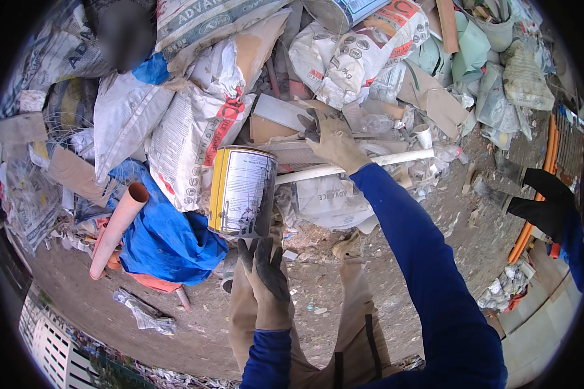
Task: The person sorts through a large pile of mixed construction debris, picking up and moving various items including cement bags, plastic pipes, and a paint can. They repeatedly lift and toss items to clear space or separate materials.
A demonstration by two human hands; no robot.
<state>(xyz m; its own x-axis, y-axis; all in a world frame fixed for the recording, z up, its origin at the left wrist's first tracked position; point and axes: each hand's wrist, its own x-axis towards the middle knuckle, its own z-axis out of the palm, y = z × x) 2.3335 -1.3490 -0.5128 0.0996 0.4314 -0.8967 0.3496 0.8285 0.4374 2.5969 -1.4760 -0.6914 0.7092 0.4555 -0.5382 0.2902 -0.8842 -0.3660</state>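
At nine o'clock is a yellow-and-white cylindrical metal can (243,188); toward six, the tan-and-grey gloved left hand (269,288) meets its lower edge, whether gripping I cannot tell. At one, the similarly gloved right hand (333,141) spreads its fingers apart.

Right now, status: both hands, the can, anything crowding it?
Left hand open, at lower edge of yellow-and-white can, contact unclear. Right hand open, extended across white pipe. Blue tarp close at can's left.

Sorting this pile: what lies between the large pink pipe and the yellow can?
In the head view, a blue tarp and the lower end of a white sack lie between the pipe and can.
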